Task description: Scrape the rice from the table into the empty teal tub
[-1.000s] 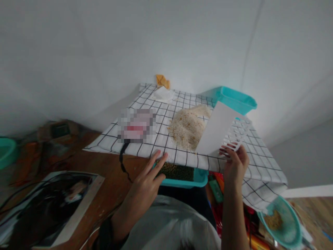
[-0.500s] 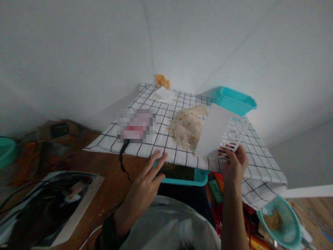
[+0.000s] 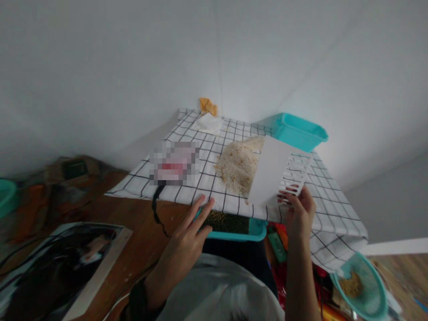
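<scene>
My right hand (image 3: 298,208) is closed on a white slotted plastic piece (image 3: 294,177) with a white card (image 3: 270,171) held upright against it. The card stands on the checked cloth (image 3: 214,147) at the right edge of a heap of pale grain (image 3: 238,164). My left hand (image 3: 187,238) lies open, fingers stretched out, on the left end of a teal tray (image 3: 257,228) holding dark and yellowish beans, which sits under the cloth's front edge.
A second teal tub (image 3: 296,130) stands at the back right. White tissue (image 3: 209,122) and an orange scrap (image 3: 207,106) lie at the far edge. A teal bowl (image 3: 363,285) with grain sits lower right. A framed picture (image 3: 63,267) lies on the wooden table, left.
The card and slotted piece in my right hand have shifted slightly left, closer into the grain heap. My left hand has stayed on the tray.
</scene>
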`<state>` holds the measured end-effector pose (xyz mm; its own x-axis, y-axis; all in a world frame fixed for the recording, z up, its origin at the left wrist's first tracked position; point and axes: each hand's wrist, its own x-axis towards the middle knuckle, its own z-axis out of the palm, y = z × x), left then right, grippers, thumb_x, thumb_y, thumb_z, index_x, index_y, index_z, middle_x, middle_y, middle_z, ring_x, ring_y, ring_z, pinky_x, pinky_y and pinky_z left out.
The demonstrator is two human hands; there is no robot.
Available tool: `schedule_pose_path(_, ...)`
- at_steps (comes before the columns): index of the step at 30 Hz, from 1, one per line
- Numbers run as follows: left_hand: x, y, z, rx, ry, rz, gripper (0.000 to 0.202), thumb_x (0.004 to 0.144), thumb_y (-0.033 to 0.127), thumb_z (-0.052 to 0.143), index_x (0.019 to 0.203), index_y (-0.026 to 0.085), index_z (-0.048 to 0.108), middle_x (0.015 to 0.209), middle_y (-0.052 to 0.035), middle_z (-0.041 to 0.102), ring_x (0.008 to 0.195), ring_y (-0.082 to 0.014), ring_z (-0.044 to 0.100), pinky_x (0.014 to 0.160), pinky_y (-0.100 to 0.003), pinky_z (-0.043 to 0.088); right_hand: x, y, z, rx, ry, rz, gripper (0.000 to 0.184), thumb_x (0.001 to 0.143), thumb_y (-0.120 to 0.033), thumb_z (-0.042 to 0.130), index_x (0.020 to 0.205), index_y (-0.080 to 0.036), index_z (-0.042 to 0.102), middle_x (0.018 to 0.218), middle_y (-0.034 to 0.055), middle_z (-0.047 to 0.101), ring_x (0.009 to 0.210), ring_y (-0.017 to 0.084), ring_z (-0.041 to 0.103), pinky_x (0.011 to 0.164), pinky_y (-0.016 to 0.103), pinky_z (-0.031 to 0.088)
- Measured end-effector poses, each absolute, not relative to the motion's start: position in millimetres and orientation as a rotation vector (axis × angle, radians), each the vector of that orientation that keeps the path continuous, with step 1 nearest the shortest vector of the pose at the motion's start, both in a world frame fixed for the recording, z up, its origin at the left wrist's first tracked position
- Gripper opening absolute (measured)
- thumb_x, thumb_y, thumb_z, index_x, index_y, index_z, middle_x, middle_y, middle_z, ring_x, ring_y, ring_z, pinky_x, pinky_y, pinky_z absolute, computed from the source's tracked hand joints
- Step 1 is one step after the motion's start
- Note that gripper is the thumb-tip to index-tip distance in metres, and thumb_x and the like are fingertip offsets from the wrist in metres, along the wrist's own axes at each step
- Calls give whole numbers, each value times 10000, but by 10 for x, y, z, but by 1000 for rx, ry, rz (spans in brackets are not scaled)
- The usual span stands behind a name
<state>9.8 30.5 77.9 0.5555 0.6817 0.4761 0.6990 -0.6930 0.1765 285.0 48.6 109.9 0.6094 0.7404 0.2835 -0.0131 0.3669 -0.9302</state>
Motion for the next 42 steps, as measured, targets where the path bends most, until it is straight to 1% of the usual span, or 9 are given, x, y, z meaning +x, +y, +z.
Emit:
schedule_pose_path(5,88,309,774,-2748,-1208,-820,261,845,0,457,722,169,612,1495,-157,443,1442,-324,242,1117,-483,395,2881,468,1130,-1103,-789,702,199,641,-185,677,840,-190,674,757,-15,680,588,113,597,496,206,461)
schedule_pose_path(10,86,314,765,-2748,-1213,-808,247,835,4,470,725,173,612,1512,-150,420,1444,-323,235,1118,-480,395,2898,495,1133,-1072,-725,693,190,644,-178,712,832,-184,685,756,-15,689,620,111,633,526,199,490)
schedule_pose_path(15,80,324,741,-2725,-1195,-766,211,816,20,506,714,173,610,1512,-149,419,1445,-330,229,1120,-475,392,2884,574,1138,-1049,-741,711,189,693,-205,734,872,-173,681,822,11,710,711,124,679,644,230,550)
schedule_pose_path(18,73,320,730,-2723,-1206,-737,188,814,38,523,714,177,601,1532,-126,393,1443,-332,240,1101,-471,413,2811,651,1156,-1040,-756,712,214,700,-223,752,889,-166,670,868,30,714,787,160,702,757,304,574)
schedule_pose_path(20,72,318,723,-2729,-1212,-762,193,822,39,517,715,177,599,1538,-112,387,1445,-325,237,1098,-459,415,2730,714,1166,-1033,-778,715,246,698,-238,764,909,-165,661,884,39,719,811,179,709,789,343,578)
schedule_pose_path(25,72,323,705,-2757,-1230,-841,242,853,30,463,704,176,585,1541,-104,383,1455,-309,210,1115,-452,391,2546,849,1151,-1015,-862,674,280,705,-275,764,937,-182,637,867,33,724,793,179,714,757,350,591)
schedule_pose_path(29,69,324,687,-2766,-1219,-844,255,853,16,455,681,172,561,1537,-119,385,1456,-314,204,1102,-457,410,2523,879,1098,-1020,-897,674,262,726,-286,748,929,-189,614,877,31,721,813,185,711,773,378,590)
schedule_pose_path(36,74,337,678,-2753,-1195,-842,250,860,17,445,703,168,568,1545,-118,366,1456,-314,203,1120,-460,383,2515,873,1089,-1031,-923,632,250,758,-298,723,943,-188,595,897,41,708,826,191,705,812,413,572)
schedule_pose_path(42,71,343,679,-2748,-1183,-832,242,856,24,450,702,169,567,1544,-121,367,1456,-323,197,1108,-465,396,2513,872,1069,-1053,-937,656,247,757,-300,727,931,-190,590,889,28,695,815,181,698,786,393,579)
